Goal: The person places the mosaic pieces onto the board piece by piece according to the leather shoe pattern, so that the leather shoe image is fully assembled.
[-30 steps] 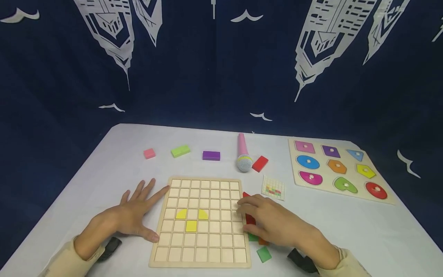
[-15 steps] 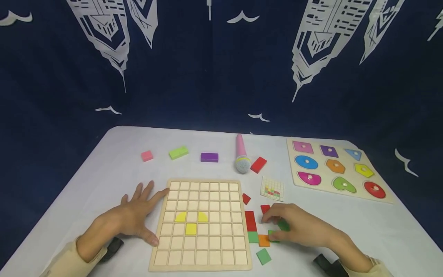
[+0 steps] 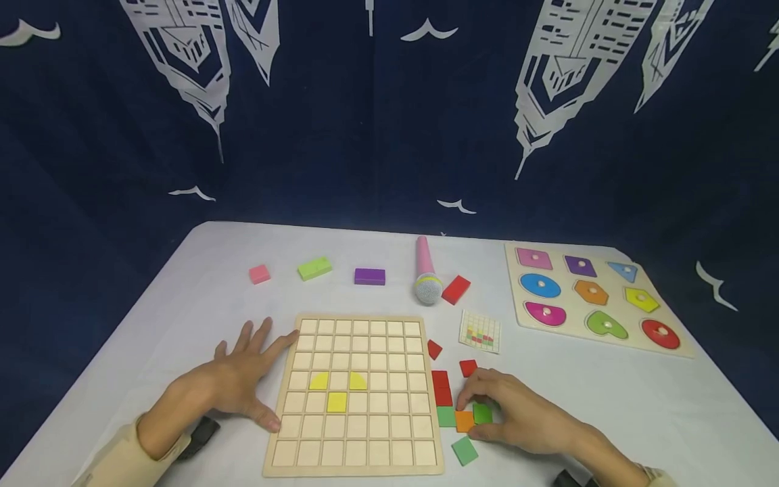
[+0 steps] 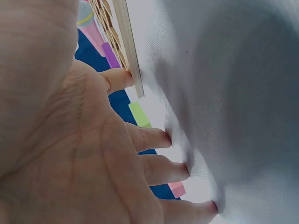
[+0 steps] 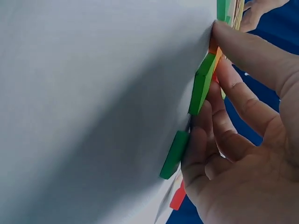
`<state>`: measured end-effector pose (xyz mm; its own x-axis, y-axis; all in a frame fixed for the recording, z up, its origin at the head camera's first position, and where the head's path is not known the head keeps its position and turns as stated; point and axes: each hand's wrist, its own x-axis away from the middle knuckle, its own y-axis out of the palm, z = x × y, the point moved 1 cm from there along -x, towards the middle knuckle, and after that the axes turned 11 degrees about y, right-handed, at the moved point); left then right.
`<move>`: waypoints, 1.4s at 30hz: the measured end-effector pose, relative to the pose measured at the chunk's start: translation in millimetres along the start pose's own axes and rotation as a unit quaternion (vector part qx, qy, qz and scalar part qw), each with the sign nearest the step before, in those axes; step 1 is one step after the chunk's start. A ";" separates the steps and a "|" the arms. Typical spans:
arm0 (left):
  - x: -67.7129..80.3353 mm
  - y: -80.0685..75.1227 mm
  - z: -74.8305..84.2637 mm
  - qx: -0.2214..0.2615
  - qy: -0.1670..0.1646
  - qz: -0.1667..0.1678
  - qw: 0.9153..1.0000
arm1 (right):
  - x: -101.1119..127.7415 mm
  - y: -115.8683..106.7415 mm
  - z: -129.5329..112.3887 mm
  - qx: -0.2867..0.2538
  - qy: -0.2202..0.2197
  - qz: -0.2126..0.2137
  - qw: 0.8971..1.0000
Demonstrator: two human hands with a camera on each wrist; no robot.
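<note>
A wooden grid board (image 3: 353,471) lies before me, bearing a yellow square (image 3: 337,402) and two yellow quarter-round tiles (image 3: 358,381). My left hand (image 3: 228,382) is spread at its left side, thumb and index finger touching the edge; the other fingertips (image 4: 163,139) rest on the cloth. Right of the board, my right hand (image 3: 526,414) pinches an orange square tile (image 3: 464,422) between thumb and index finger, close to the table. A bright green tile (image 5: 202,86) lies under that hand, and a darker green tile (image 5: 175,156) sits by its outer fingers.
Red tiles (image 3: 441,389) and green tiles (image 3: 465,451) lie along the board's right side. Behind them is a small pattern card (image 3: 480,332). Farther back stand a pink toy microphone (image 3: 428,274), several coloured blocks (image 3: 370,276) and a knobbed shape puzzle (image 3: 599,311).
My right hand has moved right from the board's edge to the loose tiles, then slightly nearer me, its thumb and index finger closing on the orange tile. The left hand stays put.
</note>
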<state>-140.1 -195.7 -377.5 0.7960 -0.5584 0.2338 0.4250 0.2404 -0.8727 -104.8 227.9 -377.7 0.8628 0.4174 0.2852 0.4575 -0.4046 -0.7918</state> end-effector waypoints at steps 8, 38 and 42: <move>-1.9 -0.6 -0.4 -0.004 0.002 0.004 1.000 | -2.1 -1.3 -0.3 0.031 -0.002 0.025 0.999; 0.6 0.7 0.7 -0.007 -0.003 0.000 1.000 | -97.5 31.4 -126.1 0.062 -0.176 -0.022 0.982; 1.6 -0.1 0.5 -0.007 -0.002 -0.003 1.000 | -104.4 40.8 -144.4 0.110 -0.187 -0.018 0.976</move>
<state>-138.6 -196.2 -376.9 0.7952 -0.5567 0.2402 0.4233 0.2262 -0.8773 -145.1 50.4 -361.8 0.6891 0.7126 0.1315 0.3938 -0.2160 -0.8935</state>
